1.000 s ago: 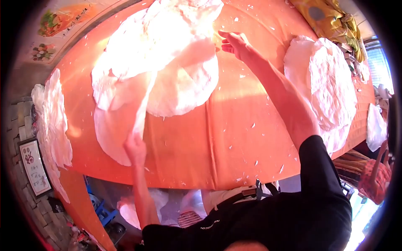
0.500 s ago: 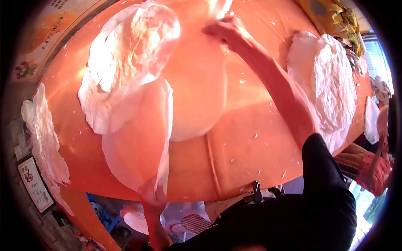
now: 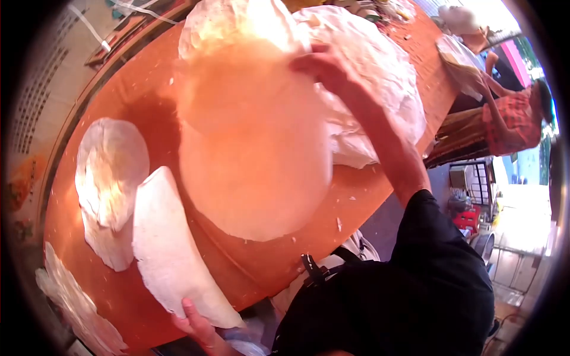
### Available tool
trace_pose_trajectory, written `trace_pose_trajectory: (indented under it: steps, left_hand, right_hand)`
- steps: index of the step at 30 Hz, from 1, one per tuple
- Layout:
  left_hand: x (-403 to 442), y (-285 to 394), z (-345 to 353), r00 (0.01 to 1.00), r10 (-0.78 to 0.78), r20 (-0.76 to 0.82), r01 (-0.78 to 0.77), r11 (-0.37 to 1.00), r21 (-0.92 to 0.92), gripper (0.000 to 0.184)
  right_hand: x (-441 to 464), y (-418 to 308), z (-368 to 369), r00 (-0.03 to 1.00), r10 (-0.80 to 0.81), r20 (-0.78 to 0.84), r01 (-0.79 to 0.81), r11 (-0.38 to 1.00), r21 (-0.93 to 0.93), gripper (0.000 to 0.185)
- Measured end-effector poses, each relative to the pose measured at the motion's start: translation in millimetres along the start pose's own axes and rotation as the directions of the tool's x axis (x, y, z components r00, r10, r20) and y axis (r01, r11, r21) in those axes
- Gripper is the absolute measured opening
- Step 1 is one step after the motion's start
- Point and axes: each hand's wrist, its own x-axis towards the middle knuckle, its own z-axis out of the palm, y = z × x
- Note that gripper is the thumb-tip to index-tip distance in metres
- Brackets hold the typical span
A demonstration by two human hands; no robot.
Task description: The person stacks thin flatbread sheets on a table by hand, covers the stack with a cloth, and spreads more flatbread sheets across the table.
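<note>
My left hand (image 3: 195, 323) grips the lower end of a folded white sheet (image 3: 172, 243) at the table's near left edge. My right hand (image 3: 323, 66) is stretched over the upper part of a large, thin, translucent round sheet (image 3: 255, 148), which is blurred by motion; its fingers are smeared, so whether they pinch the sheet is unclear. A crumpled pile of white sheets (image 3: 374, 77) lies behind and right of that hand. Left of the folded sheet rests a smaller wrinkled stack (image 3: 110, 172).
The orange table (image 3: 231, 261) spans the view. Another wrinkled sheet (image 3: 77, 302) lies along its left edge. Beyond the far right edge a person in a checked red top (image 3: 513, 121) handles a pale sheet (image 3: 463, 65). Odds and ends sit at the back.
The view has swung right. My left hand has drawn the folded sheet away from the stack, toward the near edge. The large thin sheet now lies more fully in view beneath my right hand.
</note>
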Motion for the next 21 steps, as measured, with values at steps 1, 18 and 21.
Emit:
trace_pose_trajectory:
  steps: [1, 18, 21]
  left_hand:
    - [6.0, 8.0, 10.2, 1.0, 0.023, -0.009, -0.023, 1.0, 0.007, 0.046]
    - [144.2, 179.3, 457.1, 0.537, 0.348, 0.769, -0.597, 0.8, 0.054, 0.024]
    - [88.1, 116.6, 581.6, 0.34, 0.419, 0.842, -0.815, 0.578, 0.041, 0.033]
  right_hand:
    - [-4.5, 4.3, -42.0, 1.0, -0.029, -0.007, 0.03, 0.995, 0.096, 0.021]
    - [-71.8, 76.3, -275.8, 0.879, -0.155, -0.45, 0.002, 0.947, -0.322, 0.079]
    - [-96.4, 37.7, -285.2, 0.721, -0.369, -0.586, 0.195, 0.921, -0.338, 0.065]
